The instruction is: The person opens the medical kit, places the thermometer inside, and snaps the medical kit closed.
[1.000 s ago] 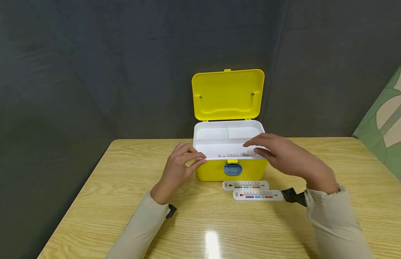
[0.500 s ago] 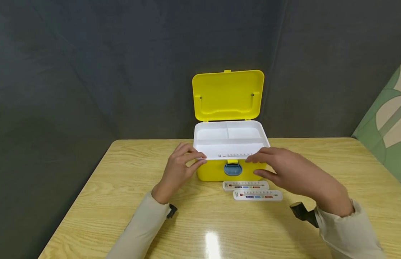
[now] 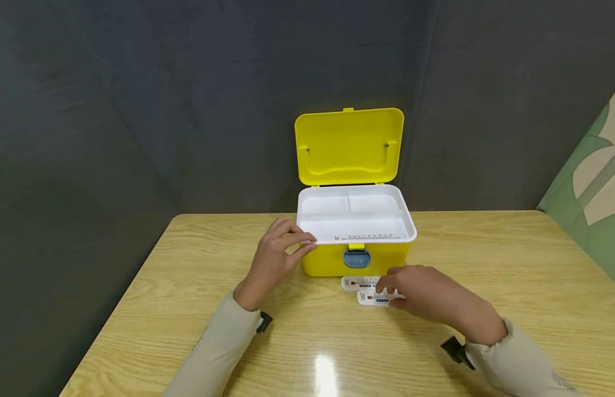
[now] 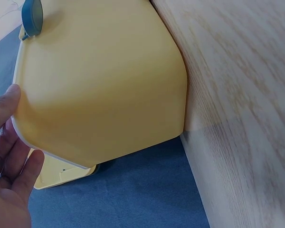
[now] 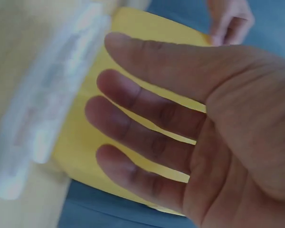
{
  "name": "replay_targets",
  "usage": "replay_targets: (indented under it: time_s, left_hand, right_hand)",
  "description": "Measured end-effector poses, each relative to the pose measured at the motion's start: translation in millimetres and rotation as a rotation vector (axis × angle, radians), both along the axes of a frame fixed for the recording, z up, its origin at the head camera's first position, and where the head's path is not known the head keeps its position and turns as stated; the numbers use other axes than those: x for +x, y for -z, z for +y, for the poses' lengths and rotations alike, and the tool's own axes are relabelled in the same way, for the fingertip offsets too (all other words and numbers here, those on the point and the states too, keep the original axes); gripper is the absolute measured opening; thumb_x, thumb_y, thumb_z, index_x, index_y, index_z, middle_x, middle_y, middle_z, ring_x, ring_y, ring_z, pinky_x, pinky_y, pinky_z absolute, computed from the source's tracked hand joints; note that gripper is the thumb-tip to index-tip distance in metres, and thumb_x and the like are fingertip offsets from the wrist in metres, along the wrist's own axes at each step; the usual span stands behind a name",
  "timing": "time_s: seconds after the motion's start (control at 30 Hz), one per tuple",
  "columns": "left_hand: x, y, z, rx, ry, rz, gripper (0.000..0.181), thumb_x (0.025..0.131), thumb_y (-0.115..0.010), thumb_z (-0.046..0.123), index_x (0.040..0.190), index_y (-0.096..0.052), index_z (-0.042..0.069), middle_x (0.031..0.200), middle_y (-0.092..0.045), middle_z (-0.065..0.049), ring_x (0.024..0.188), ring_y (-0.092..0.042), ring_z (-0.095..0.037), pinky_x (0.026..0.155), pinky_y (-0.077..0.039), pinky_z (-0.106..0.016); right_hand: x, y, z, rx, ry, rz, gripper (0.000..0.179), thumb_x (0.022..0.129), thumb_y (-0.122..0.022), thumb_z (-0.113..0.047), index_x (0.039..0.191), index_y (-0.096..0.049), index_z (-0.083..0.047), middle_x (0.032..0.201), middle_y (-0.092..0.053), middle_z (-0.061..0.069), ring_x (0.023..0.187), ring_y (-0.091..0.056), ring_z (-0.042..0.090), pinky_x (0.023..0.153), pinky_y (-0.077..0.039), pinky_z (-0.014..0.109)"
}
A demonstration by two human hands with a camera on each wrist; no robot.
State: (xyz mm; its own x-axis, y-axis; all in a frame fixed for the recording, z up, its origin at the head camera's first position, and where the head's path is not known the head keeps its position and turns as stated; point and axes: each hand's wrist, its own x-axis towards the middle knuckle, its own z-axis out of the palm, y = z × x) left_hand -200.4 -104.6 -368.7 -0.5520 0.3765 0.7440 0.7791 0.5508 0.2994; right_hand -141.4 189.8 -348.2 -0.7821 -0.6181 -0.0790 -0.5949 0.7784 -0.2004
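while the left hand [image 3: 278,253] pinches the white tray [image 3: 352,226] at the front left corner of the yellow box [image 3: 324,262], the right hand [image 3: 429,292], fingers loosely bent and released, hangs over two thermometers [image 3: 371,299]; these lie on the table [image 3: 188,270], just before the box.

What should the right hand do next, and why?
Maybe the right hand should gently pinch the nearer thermometer. Its fingers are close to that one and the farther thermometer, but curled round neither. The white tray is uncovered too, and the left hand holds its front corner.
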Motion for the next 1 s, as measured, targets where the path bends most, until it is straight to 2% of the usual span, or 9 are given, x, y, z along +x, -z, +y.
replay_targets:
  time_s: [0.1,0.3,0.63,1.0]
  left_hand:
    - [0.4,0.8,-0.2,-0.003,-0.001,-0.005,0.009,0.082,-0.08,0.017,0.09,-0.08,0.012,0.085,-0.064,0.0,0.081,-0.053,-0.016,0.072,-0.047,-0.027]
    - [1.4,-0.5,-0.6,-0.008,-0.008,-0.02,0.009,0.083,-0.079,0.018,0.091,-0.08,0.012,0.085,-0.064,0.0,0.081,-0.053,-0.016,0.072,-0.047,-0.027]
    - [0.6,-0.2,0.0,-0.004,0.001,-0.018,0.009,0.084,-0.079,0.018,0.09,-0.08,0.012,0.085,-0.064,-0.001,0.081,-0.053,-0.016,0.072,-0.047,-0.027]
    - [0.1,-0.4,0.0,-0.003,-0.004,-0.023,0.009,0.083,-0.08,0.018,0.09,-0.08,0.012,0.085,-0.063,-0.001,0.081,-0.053,-0.015,0.072,-0.046,-0.027]
  right_hand:
    - [-2.4,11.2,-0.4,0.052,0.036,-0.004,0.028,0.076,-0.086,-0.013,0.1,-0.074,-0.023,0.099,-0.07,-0.004,0.078,-0.061,0.009,0.068,-0.056,0.031]
    - [-7.0,21.6,1.8,0.063,0.019,0.081,0.025,0.074,-0.087,-0.011,0.092,-0.073,-0.021,0.091,-0.066,-0.004,0.072,-0.056,0.008,0.062,-0.051,0.028]
    - [-9.6,24.2,1.9,0.053,0.044,0.004,0.018,0.079,-0.083,-0.011,0.087,-0.071,-0.021,0.086,-0.068,-0.007,0.065,-0.048,0.008,0.061,-0.046,0.024]
    - [-10.8,23.6,-0.8,0.037,-0.023,0.024,0.017,0.079,-0.083,-0.013,0.081,-0.07,-0.023,0.077,-0.063,-0.012,0.064,-0.045,0.004,0.06,-0.043,0.022]
